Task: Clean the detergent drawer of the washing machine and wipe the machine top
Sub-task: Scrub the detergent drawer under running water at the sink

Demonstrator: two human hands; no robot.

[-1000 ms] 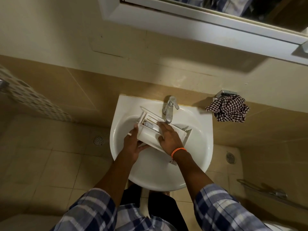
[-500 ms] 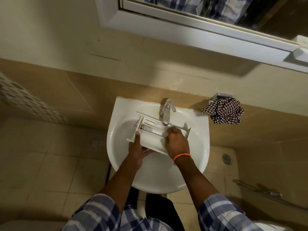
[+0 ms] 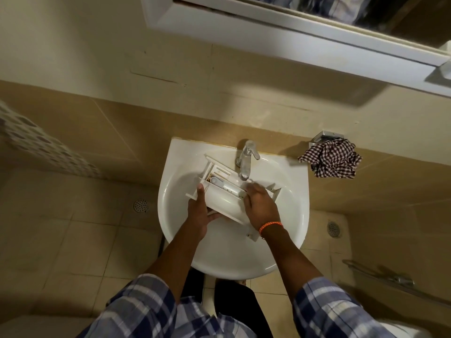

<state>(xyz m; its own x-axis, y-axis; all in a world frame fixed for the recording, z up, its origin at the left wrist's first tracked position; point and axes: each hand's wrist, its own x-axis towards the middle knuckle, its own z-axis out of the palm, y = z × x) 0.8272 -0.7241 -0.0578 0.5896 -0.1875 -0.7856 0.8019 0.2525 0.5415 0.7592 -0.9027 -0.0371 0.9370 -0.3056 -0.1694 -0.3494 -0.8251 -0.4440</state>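
Note:
The white plastic detergent drawer (image 3: 220, 185) lies tilted inside the white wash basin (image 3: 290, 215), under the chrome tap (image 3: 246, 161). My left hand (image 3: 201, 213) grips the drawer's left end, thumb up on its edge. On the drawer's right half rests my right hand (image 3: 261, 206), with an orange wristband, fingers curled into a compartment. The drawer's inner dividers and a grey-blue insert show near the tap. I cannot tell whether water is running.
A checked cloth (image 3: 333, 158) hangs from a chrome wall holder right of the basin. Above is a white-framed mirror cabinet (image 3: 292, 28). Floor drains (image 3: 141, 206) lie on the tiled floor at both sides. A metal rail (image 3: 380, 279) runs low on the right.
My right hand has slid from the drawer's middle toward its right end. My left hand keeps its hold on the left end. The camera has shifted slightly.

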